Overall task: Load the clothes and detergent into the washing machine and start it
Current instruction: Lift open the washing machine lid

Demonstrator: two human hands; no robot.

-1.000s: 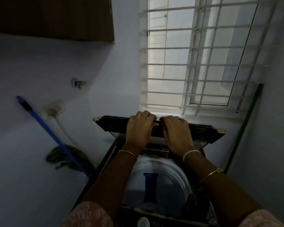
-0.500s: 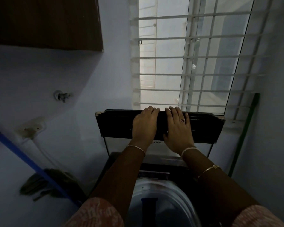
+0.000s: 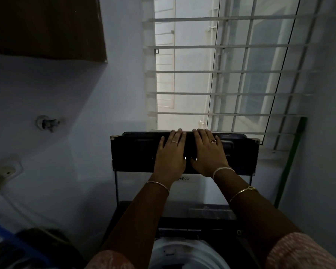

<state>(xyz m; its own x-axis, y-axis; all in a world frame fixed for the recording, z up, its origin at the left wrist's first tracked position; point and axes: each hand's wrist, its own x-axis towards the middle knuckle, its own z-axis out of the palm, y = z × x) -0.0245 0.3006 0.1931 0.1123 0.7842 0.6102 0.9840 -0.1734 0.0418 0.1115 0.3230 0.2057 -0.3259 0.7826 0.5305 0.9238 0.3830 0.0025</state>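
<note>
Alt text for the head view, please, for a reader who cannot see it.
Both hands, left hand and right hand, press flat on the raised dark lid of a top-loading washing machine, open beneath a barred window. The room is dim.

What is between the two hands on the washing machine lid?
Only bare dark lid shows in the head view between left hand and right hand.

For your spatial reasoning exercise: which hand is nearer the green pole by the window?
Right. The right hand lies flat on the lid, on the side toward the green pole; the left hand lies beside it, farther away.
</note>
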